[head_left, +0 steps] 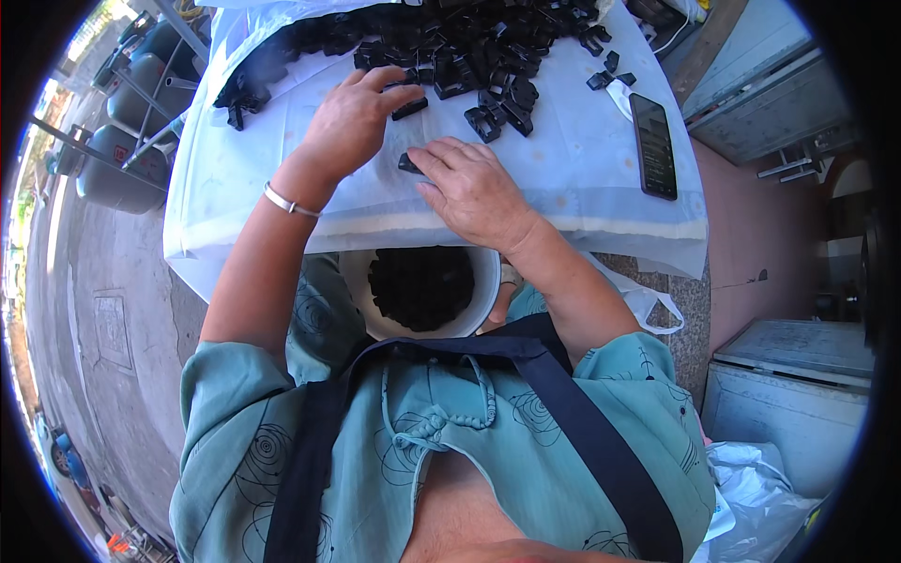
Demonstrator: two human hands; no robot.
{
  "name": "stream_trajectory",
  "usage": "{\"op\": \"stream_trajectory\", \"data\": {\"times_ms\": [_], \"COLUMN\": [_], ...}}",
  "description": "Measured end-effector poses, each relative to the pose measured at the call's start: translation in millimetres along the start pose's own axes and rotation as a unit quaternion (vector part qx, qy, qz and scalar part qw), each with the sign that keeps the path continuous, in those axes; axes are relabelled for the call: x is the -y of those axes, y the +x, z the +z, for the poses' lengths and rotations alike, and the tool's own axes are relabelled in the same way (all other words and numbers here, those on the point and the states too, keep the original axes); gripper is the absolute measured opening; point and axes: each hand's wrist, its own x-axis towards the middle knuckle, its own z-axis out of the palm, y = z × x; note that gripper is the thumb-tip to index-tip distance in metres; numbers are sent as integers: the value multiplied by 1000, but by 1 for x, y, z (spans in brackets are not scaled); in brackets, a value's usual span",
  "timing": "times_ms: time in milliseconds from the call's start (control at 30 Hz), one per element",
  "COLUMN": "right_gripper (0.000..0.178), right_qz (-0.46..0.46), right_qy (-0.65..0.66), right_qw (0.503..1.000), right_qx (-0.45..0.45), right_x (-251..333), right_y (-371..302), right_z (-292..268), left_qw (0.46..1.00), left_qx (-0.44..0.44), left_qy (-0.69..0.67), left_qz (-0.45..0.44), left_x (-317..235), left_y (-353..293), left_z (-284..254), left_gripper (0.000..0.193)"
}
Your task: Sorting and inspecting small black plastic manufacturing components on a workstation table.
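A heap of small black plastic parts (pixel 460 56) covers the far side of the white-covered table (pixel 310 202). My left hand (pixel 349 122), with a silver bangle on its wrist, is at the heap's near edge. Its fingers are bent and apart, and a single black piece (pixel 410 110) lies just under the fingertips. Nearer to me, my right hand (pixel 476 188) rests low over the table with fingers together. At its fingertips a small black plastic part (pixel 409 164) sticks out, partly hidden by the hand. Below the table edge, a white bucket (pixel 486 291) holds many similar black parts.
A dark phone (pixel 654 147) lies on the table's right side. Several grey gas cylinders (pixel 127 174) stand at the left. Metal cabinets (pixel 779 394) and white plastic bags (pixel 755 488) are at the right. Another plastic bag (pixel 648 300) hangs beside the table.
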Motion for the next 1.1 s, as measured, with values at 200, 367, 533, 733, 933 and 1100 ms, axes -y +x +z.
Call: {"op": "stream_trajectory", "data": {"times_ms": [200, 367, 533, 733, 933, 1100], "right_gripper": [30, 28, 31, 33, 29, 28], "right_qz": [215, 150, 190, 133, 48, 76], "right_qy": [-173, -144, 76, 76, 131, 140], "right_qw": [961, 978, 979, 988, 990, 987], "right_qx": [32, 14, -13, -27, 24, 26], "right_x": [-29, -39, -38, -40, -45, -37], "right_y": [10, 5, 5, 9, 12, 6], "right_z": [-28, -13, -27, -24, -11, -15], "left_qw": [994, 970, 947, 946, 913, 912], "left_qx": [103, 100, 118, 65, 93, 56], "left_qy": [-18, -220, -282, -284, -357, -376], "left_qz": [8, -36, -96, -142, -174, -153], "left_x": [-6, -21, -22, -30, -27, -32], "left_y": [15, -1, -15, -13, -18, -23], "left_z": [5, 4, 5, 7, 15, 12], "left_gripper": [33, 26, 24, 41, 56, 51]}}
